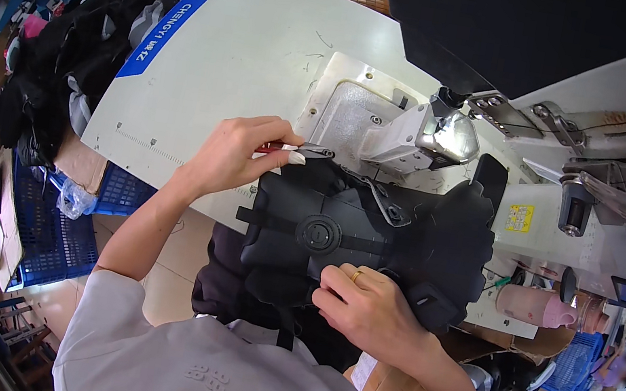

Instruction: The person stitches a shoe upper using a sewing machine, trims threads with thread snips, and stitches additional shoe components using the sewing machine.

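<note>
- The left hand (241, 155) pinches a small pair of thread snips (300, 149) (red handles, metal blades) between thumb and forefinger, the blades pointing at the upper edge of the black padded piece (347, 238).
- The right hand (366, 302) lies curled on the lower edge of that piece, fingers pressed down on it to pin it, a gold ring (357, 276) on one finger.
- The black padded piece sits at the near edge of the white table (237, 52), partly hanging over toward the person's lap, just below the head of the sewing machine (421, 135).
- How far along: the piece looks largely assembled, with straps, a round central fitting (318, 233) and plastic buckles (391, 208) already stitched on. The snips at its edge suggest loose threads being trimmed; whether any seams remain I cannot tell from this angle.
- Materials: the piece is matte, quilted and soft-looking, with scalloped lobes along its right side; its webbing straps lie flat and woven; the fitting is hard plastic.
- The machine head is glossy grey-white metal and the table is scuffed laminate.
- A heap of dark fabric pieces (64, 58) lies at the table's left end, above blue plastic crates (49, 235).
</note>
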### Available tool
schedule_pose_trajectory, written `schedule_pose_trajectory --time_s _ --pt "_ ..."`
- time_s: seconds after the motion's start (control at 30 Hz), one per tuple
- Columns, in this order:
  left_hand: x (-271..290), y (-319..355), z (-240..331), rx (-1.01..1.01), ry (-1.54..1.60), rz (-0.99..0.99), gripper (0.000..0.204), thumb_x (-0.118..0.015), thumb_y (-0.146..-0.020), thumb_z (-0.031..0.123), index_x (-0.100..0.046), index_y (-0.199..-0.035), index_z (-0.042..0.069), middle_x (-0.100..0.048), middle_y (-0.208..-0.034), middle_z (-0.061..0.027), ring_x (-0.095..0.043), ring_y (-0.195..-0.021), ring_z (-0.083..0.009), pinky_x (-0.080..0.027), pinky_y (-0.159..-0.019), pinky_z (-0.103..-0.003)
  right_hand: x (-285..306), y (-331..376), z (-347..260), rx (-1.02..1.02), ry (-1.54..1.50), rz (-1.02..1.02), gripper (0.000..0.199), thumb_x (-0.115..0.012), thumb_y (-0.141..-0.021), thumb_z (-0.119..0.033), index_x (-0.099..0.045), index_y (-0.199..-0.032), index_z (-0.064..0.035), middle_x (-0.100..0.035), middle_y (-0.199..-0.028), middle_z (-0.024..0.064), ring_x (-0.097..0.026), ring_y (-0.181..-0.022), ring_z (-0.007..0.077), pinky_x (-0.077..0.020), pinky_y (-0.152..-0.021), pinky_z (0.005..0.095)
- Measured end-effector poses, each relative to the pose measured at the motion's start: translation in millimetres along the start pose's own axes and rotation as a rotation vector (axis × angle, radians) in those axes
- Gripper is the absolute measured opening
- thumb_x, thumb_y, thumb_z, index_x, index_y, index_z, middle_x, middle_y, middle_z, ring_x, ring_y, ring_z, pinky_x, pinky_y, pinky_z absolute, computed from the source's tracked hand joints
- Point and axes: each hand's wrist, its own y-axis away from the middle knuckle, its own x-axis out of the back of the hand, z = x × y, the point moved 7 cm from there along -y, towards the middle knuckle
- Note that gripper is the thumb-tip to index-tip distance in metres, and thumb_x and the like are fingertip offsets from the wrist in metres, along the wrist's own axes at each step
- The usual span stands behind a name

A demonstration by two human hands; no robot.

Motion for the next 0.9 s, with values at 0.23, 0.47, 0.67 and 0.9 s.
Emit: schedule_pose_trajectory --time_s 0.23,0.47,0.67,0.9 --pt "2 -19 14 0.221 0.038 -0.206 0.012 -0.068 -0.083 0.003 -0.069 -0.094 0.000 -0.068 -0.077 -0.0084 -0.064 -0.067 -0.0214 -0.050 -0.064 -0.031 0 -2 -3 -0.006 0.011 0.019 0.015 -0.067 -0.069 -0.006 -0.054 -0.076 -0.0066 -0.045 -0.083 0.0049 -0.053 -0.071 0.0182 -0.0477 -0.062 0.0306" --pt "-14 -16 25 0.026 -0.154 -0.172 0.010 -0.071 -0.082 0.008 -0.066 -0.086 0.000 -0.068 -0.077 -0.0120 -0.065 -0.067 -0.0263 -0.051 -0.065 -0.032 -1 -2 -4 0.003 0.014 -0.027 0.011 -0.062 -0.072 -0.008 -0.053 -0.074 -0.0047 -0.045 -0.084 0.0068 -0.055 -0.076 0.0180 -0.0479 -0.068 0.0297" --pt "3 -11 25 0.191 0.010 -0.077 0.009 -0.069 -0.086 0.006 -0.065 -0.085 -0.002 -0.063 -0.069 -0.0081 -0.056 -0.059 -0.0112 -0.044 -0.058 -0.026 0 2 -4 0.003 0.004 0.021 0.011 -0.065 -0.070 -0.006 -0.055 -0.076 -0.0055 -0.044 -0.081 0.0051 -0.054 -0.072 0.0172 -0.0485 -0.064 0.0304" --pt "14 5 58 0.098 0.096 -0.051 0.013 -0.072 -0.083 0.007 -0.066 -0.090 -0.003 -0.062 -0.073 -0.0056 -0.056 -0.060 -0.0108 -0.043 -0.055 -0.026 38 9 -36 0.105 0.342 0.273 0.008 -0.067 -0.077 -0.007 -0.061 -0.081 -0.0051 -0.056 -0.094 0.0028 -0.057 -0.086 0.0179 -0.0497 -0.071 0.0297"
